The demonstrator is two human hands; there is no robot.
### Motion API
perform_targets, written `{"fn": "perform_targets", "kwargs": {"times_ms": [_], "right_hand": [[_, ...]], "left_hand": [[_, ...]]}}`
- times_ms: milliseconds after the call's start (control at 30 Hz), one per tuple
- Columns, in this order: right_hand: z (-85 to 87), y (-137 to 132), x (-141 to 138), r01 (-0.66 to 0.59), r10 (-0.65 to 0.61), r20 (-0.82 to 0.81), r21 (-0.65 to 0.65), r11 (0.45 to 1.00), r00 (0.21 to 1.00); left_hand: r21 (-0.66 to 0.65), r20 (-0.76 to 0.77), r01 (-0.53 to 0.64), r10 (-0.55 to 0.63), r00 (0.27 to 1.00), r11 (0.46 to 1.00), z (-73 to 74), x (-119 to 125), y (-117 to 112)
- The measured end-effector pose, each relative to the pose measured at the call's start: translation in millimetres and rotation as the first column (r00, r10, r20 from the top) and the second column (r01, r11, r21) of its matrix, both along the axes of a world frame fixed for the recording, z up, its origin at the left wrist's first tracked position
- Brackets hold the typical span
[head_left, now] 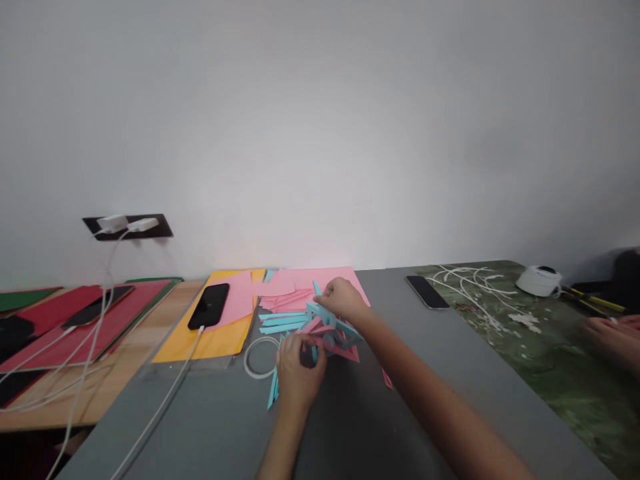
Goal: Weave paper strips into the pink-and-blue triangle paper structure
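My left hand [299, 369] is closed in a pinch on a woven piece of light blue and pink paper strips [334, 331] lying on the grey table [350, 427]. My right hand [341, 298] pinches a blue strip at the piece's far edge. Loose blue strips [283, 321] lie just to the left, and one blue strip [273, 395] pokes out below my left hand. A roll of clear tape [254, 358] rests beside my left hand. Pink paper sheets [300, 283] lie behind the work.
A black phone [209, 305] on a white cable lies on yellow paper [215, 337]. Red sheets [75, 320] with another phone sit at the left. A third phone [427, 291], white scraps [470, 283], a white tape roll [539, 280] and another person's hand [615, 333] are at the right.
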State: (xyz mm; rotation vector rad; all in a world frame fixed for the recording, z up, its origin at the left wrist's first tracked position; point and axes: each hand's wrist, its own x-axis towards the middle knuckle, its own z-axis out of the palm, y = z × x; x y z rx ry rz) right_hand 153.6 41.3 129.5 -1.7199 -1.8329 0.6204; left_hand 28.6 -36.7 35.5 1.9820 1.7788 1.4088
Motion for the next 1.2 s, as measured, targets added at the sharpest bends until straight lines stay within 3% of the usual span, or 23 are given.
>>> {"fn": "perform_targets", "kwargs": {"times_ms": [200, 367, 567, 633, 767, 967, 1100, 1200], "right_hand": [[-7.9, -4.2, -0.5, -0.004, 0.007, 0.116, -0.029, 1.000, 0.993], [-20.4, -8.1, 4.1, -0.004, 0.006, 0.124, -0.012, 1.000, 0.992], [-27.0, -2.8, 21.8, 0.037, -0.034, -0.033, 0.078, 0.996, 0.999], [-26.1, -1.6, 26.1, -0.019, 0.035, -0.153, 0.105, 0.994, 0.988], [-21.1, -3.6, 30.7, -0.244, 0.253, -0.326, 0.070, 0.967, 0.911], [-18.5, 0.8, 41.0, -0.211, 0.225, -0.142, 0.104, 0.972, 0.964], [-21.3, 6.1, 46.5, -0.360, 0.374, -0.097, 0.136, 0.923, 0.922], [-24.3, 9.3, 46.8, -0.392, 0.417, -0.095, 0.205, 0.897, 0.904]], "left_hand": [[-0.240, 0.237, 0.094, -0.035, 0.971, 0.966, -9.5, 17.1, -9.0], [-0.228, 0.240, 0.071, -0.015, 0.971, 0.971, -12.4, 18.8, -11.8], [-0.230, 0.177, 0.036, 0.005, 0.984, 0.973, -13.0, 3.8, -18.1], [-0.216, 0.154, 0.024, 0.010, 0.988, 0.976, -15.8, -0.4, -20.0], [-0.199, 0.160, 0.022, 0.011, 0.987, 0.980, -26.4, -5.7, -21.1], [-0.200, 0.310, 0.079, -0.014, 0.951, 0.977, -33.9, -3.1, -19.4], [-0.254, 0.409, 0.154, -0.038, 0.912, 0.955, -33.1, 1.5, -19.0], [-0.236, 0.434, 0.153, -0.037, 0.900, 0.960, -35.6, 2.7, -17.8]]}}
